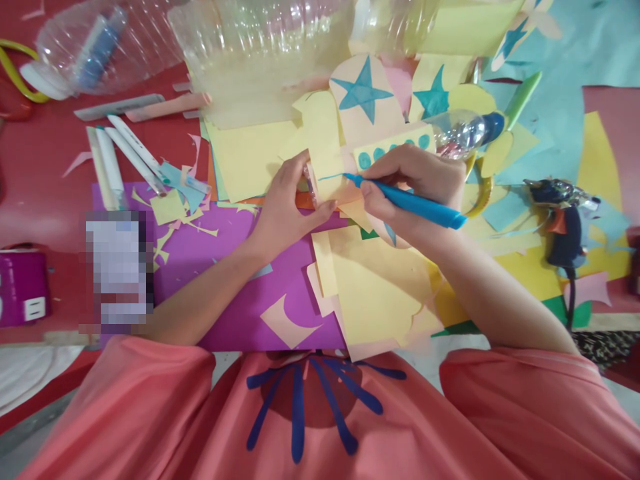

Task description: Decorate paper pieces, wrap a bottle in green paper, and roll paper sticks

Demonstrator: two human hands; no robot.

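My right hand (420, 177) grips a blue marker pen (415, 205). Its tip meets a pale yellow paper piece (323, 143), where a short blue line shows. At the left edge of that piece, my left hand (287, 207) holds it steady, thumb below and fingers curled above. A small, partly see-through thing (311, 183) shows between thumb and fingers; its kind I cannot make out. Just above my right hand lies a yellow strip (395, 148) with a row of blue-green dots. Behind it is a pale rounded paper with a blue star (363, 90).
Several markers (133, 153) and paper scraps lie at left, near a blurred phone-like object (117, 267). Plastic bottles (115, 50) line the back. At right sit a glue gun (565, 227) and yellow-handled scissors (481, 190). Yellow sheets (380, 287) overlap purple paper (225, 293) in front.
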